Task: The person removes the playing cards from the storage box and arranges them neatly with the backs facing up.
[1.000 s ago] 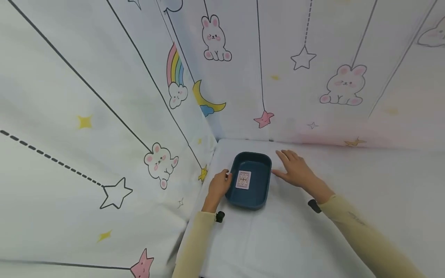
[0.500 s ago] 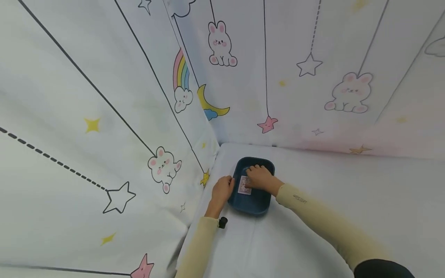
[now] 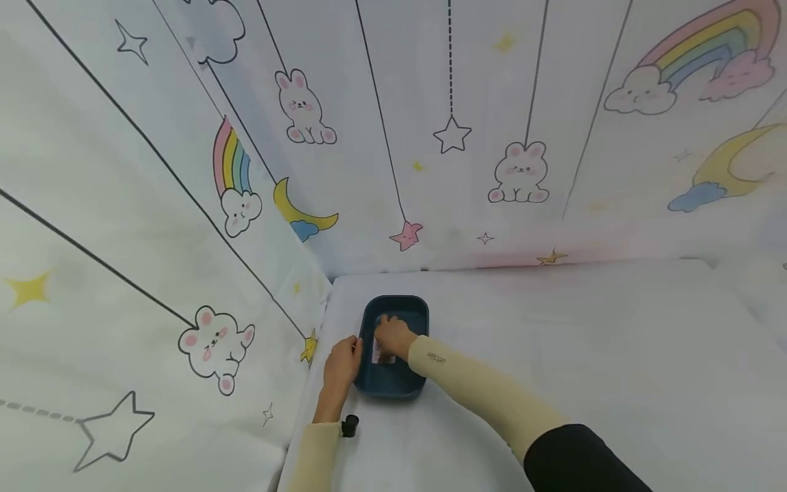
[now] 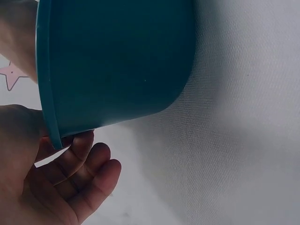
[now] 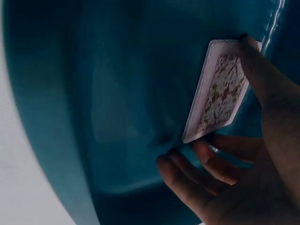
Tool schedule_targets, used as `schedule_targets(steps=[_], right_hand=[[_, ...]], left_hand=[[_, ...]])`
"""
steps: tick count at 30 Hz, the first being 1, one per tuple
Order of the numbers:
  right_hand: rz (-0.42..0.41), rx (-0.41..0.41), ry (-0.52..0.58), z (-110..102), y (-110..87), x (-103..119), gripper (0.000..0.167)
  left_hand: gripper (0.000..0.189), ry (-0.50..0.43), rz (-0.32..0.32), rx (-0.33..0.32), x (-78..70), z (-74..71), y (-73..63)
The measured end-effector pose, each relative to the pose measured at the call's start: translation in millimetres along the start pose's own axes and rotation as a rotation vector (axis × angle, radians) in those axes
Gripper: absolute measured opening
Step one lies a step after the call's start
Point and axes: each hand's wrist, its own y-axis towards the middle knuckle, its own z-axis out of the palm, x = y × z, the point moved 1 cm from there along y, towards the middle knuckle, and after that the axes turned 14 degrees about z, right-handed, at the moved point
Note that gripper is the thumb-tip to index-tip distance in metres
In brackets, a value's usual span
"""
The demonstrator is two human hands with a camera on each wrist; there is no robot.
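A deep teal plastic tray (image 3: 393,389) with rounded corners stands on the white-covered table. Its left rim is in the grip of my left hand (image 3: 341,365); the left wrist view shows the fingers (image 4: 96,180) curled below the rim against the outer wall. Inside the tray, my right hand (image 3: 393,336) reaches over a playing card (image 5: 222,91) with an ornate patterned back. Thumb (image 5: 255,65) and fingers sit at opposite ends of the card and pinch it, in the right wrist view. From the head, the hand covers much of the card.
White cloth (image 3: 553,355) covers the table, which runs out to the right of the tray. A fabric wall (image 3: 172,273) with cartoon prints rises close on the left, and another stands behind the tray. A small black wrist device (image 3: 350,426) is on the left cuff.
My right hand has moved left from beside the tray into it and onto the playing card. My left hand stays on the rim. The head view has turned somewhat right.
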Motion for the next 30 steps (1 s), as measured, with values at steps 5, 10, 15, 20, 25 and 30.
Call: schedule_targets(steps=[5, 10, 15, 20, 25, 30], right_hand=[[0.074, 0.008, -0.003, 1, -0.1, 5, 0.076], [0.066, -0.032, -0.007, 2, 1.4, 0, 0.089], [0.062, -0.069, 0.076, 3, 8.4, -1, 0.074], [0.044, -0.077, 0.273, 4, 14.4, -3, 0.025], [0.009, -0.102, 0.342, 5, 18.3, -5, 0.017], [0.037, -0.011, 0.473, 0, 20.3, -12, 0.021]], left_hand=[[0.029, -0.012, 0.045, 0.018, 3.9, -1.6, -2.2], [0.028, -0.005, 0.029, 0.021, 1.2, -0.6, 2.2], [0.028, 0.002, 0.012, 0.021, 2.0, -1.8, 3.0], [0.027, -0.004, 0.011, 0.022, 3.8, -1.1, -0.4], [0.025, -0.017, -0.007, 0.024, 4.0, -1.7, -2.7], [0.025, -0.021, -0.022, 0.031, 3.9, -2.4, -2.3]])
